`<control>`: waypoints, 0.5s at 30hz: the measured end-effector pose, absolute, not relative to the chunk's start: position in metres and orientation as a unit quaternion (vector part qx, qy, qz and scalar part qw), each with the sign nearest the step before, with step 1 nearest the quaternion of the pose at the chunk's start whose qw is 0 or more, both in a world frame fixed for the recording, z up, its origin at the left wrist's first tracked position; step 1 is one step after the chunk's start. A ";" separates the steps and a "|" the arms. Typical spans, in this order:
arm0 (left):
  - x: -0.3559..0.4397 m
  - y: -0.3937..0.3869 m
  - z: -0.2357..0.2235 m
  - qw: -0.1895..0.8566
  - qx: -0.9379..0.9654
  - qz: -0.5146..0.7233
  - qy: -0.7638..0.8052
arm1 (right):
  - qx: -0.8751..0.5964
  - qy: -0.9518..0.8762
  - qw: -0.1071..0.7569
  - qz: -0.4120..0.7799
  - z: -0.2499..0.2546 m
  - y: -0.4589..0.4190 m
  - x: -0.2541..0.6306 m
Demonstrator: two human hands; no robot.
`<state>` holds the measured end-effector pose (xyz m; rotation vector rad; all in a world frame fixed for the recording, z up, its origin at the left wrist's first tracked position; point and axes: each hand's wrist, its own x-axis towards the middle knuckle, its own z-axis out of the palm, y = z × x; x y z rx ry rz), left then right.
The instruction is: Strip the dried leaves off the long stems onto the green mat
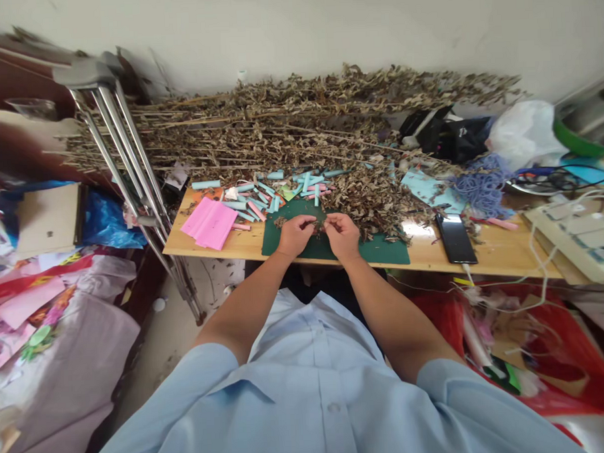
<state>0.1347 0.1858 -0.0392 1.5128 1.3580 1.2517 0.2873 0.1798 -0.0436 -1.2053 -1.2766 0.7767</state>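
My left hand [297, 235] and my right hand [342, 234] meet closely over a dark green mat [388, 251] at the table's front edge. Both are closed, thumbs and fingertips pinched on brown bits that look like dried leaves [320, 227]. A heap of crumpled dried leaves [366, 204] lies just beyond my right hand. Past my left hand are several rolled blue and pink paper tubes [260, 196]. A stack of pink paper sheets [209, 222] rests on the table to the left.
Long bundles of dried stalks [278, 134] line the wall. Metal crutches [128, 140] lean at the table's left end. A phone [456, 236] on a cable, purple yarn [483, 182] and a power strip [582, 231] lie to the right. A red bag [562, 349] sits below.
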 end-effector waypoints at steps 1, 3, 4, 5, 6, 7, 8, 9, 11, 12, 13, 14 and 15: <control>0.135 0.186 -0.039 0.371 0.586 0.489 0.528 | -0.517 -0.532 0.582 0.334 -0.044 0.181 0.288; 0.136 0.185 -0.038 0.371 0.588 0.485 0.530 | -0.517 -0.516 0.592 0.340 -0.044 0.182 0.288; 0.136 0.185 -0.037 0.367 0.593 0.479 0.533 | -0.515 -0.514 0.594 0.344 -0.044 0.182 0.288; 0.137 0.184 -0.035 0.362 0.599 0.473 0.535 | -0.512 -0.518 0.592 0.345 -0.044 0.182 0.288; 0.137 0.184 -0.034 0.355 0.604 0.469 0.538 | -0.509 -0.529 0.587 0.342 -0.043 0.181 0.288; 0.137 0.183 -0.032 0.348 0.610 0.465 0.539 | -0.505 -0.546 0.580 0.334 -0.042 0.180 0.288; 0.138 0.182 -0.031 0.341 0.615 0.463 0.540 | -0.499 -0.568 0.571 0.320 -0.041 0.179 0.288; 0.138 0.182 -0.029 0.335 0.619 0.463 0.538 | -0.492 -0.592 0.563 0.303 -0.040 0.178 0.288; 0.138 0.181 -0.028 0.327 0.626 0.465 0.533 | -0.473 -0.633 0.550 0.271 -0.037 0.176 0.288; 0.137 0.181 -0.028 0.327 0.628 0.468 0.529 | -0.468 -0.645 0.544 0.262 -0.036 0.176 0.289; 0.137 0.182 -0.029 0.328 0.628 0.471 0.525 | -0.465 -0.654 0.539 0.257 -0.035 0.175 0.289; 0.137 0.182 -0.030 0.331 0.625 0.475 0.523 | -0.464 -0.660 0.533 0.256 -0.035 0.175 0.290; 0.137 0.182 -0.031 0.334 0.623 0.477 0.522 | -0.464 -0.664 0.528 0.256 -0.035 0.175 0.290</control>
